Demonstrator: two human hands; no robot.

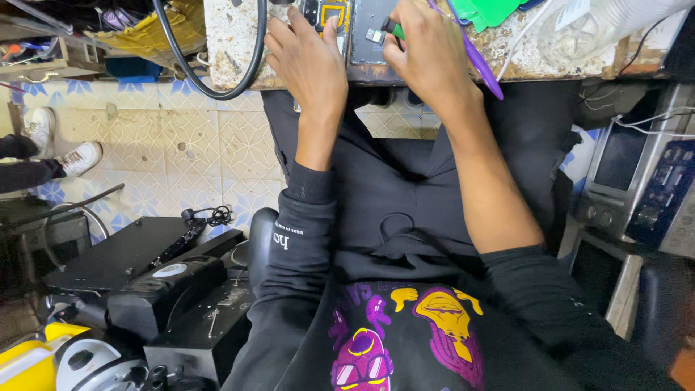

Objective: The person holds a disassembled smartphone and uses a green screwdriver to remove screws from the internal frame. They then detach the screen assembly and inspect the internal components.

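My left hand (308,61) rests on the worn bench edge (232,43), fingers pressing down on an opened phone (334,16) whose yellow and black insides show. My right hand (423,51) sits beside it, closed around a thin purple tool (478,65) that juts out toward the lower right, and pinching a small green-tipped piece (391,29) near a grey phone panel (369,29). Both sleeves of my black sweatshirt are pushed up.
A thick black cable (250,61) loops off the bench at left. A clear plastic container (586,29) and a green plastic piece (489,11) lie at the bench's right. Black equipment boxes (159,282) crowd the floor at lower left. Another person's white shoes (72,156) show at far left. An electronic instrument (637,174) stands at right.
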